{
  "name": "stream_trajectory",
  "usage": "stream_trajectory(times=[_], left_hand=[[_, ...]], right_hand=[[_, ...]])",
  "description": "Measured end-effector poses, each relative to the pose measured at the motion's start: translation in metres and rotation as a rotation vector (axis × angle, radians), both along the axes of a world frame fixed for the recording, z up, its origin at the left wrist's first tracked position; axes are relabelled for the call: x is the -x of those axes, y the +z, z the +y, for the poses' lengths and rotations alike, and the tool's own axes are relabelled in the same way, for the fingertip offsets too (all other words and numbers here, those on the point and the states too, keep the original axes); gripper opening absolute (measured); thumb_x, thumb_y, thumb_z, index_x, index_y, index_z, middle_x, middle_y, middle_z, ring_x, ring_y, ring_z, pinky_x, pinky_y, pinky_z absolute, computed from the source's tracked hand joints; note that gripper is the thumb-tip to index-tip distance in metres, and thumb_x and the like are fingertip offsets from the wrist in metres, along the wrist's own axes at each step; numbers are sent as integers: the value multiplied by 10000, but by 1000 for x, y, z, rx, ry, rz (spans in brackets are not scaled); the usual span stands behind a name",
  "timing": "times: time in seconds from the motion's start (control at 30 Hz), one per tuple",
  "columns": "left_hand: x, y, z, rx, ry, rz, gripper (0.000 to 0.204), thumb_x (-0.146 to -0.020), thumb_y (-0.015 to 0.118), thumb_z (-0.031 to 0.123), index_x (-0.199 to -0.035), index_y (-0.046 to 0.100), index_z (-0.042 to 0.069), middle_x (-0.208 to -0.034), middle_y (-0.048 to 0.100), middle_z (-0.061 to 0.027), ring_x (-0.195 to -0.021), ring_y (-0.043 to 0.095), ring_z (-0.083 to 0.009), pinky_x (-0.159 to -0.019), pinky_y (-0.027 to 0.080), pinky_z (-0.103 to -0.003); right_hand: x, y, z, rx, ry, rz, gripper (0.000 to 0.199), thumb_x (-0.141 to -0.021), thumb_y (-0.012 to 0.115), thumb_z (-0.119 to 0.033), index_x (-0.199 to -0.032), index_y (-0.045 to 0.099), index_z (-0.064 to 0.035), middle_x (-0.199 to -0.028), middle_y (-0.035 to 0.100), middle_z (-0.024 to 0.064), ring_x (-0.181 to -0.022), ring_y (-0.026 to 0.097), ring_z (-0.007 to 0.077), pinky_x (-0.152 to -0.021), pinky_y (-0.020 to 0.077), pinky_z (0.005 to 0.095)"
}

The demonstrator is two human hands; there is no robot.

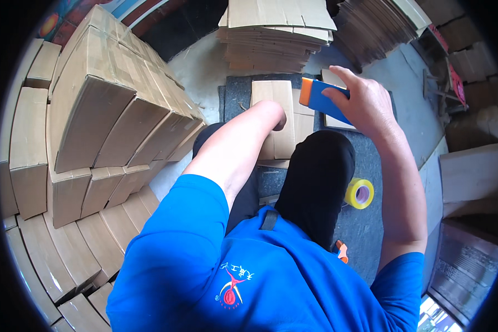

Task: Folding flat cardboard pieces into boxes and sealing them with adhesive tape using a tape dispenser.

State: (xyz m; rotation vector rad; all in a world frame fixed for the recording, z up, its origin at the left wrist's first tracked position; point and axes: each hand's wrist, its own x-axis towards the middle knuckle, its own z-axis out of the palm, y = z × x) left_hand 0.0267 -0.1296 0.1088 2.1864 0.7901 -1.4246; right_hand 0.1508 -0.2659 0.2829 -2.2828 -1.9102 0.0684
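Note:
My right hand (368,102) grips a flat blue box with an orange end (321,97), the thumb lying across its near face. It is raised above the mat, just right of a small cardboard box (272,91). My left hand (278,115) is bent down over that cardboard box, against its face; the wrist hides most of its fingers, so what they hold cannot be seen. Beneath the blue box lies a pale flat piece with a dark edge (337,123), partly covered.
A yellow tape roll (359,193) and an orange-and-white tool (342,252) lie right of my knee on the dark mat (365,221). Closed cartons (105,110) are piled high at the left. Flat cardboard stacks (276,33) stand ahead.

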Motion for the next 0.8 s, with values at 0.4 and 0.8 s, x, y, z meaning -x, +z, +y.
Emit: stream_trajectory(times=[0.4, 0.8], left_hand=[[34, 19, 1, -195, 229, -344, 348, -918, 575, 219, -1246, 659, 139, -1373, 518, -149, -1320, 472, -316, -1063, 400, -454], [39, 35, 20, 1013, 1595, -1188, 310, -989, 550, 368, -1061, 660, 88, -936, 662, -16, -854, 606, -109, -766, 490, -280]], right_hand=[[-57, -116, 10, -363, -257, 1233, 174, -912, 684, -166, -980, 723, -10, -861, 674, 11, -808, 582, 73, -759, 472, 235], [-69, -130, 32, -287, -117, 1135, 197, -915, 697, -183, -974, 694, 6, -853, 658, 6, -757, 555, 61, -710, 456, 215]])
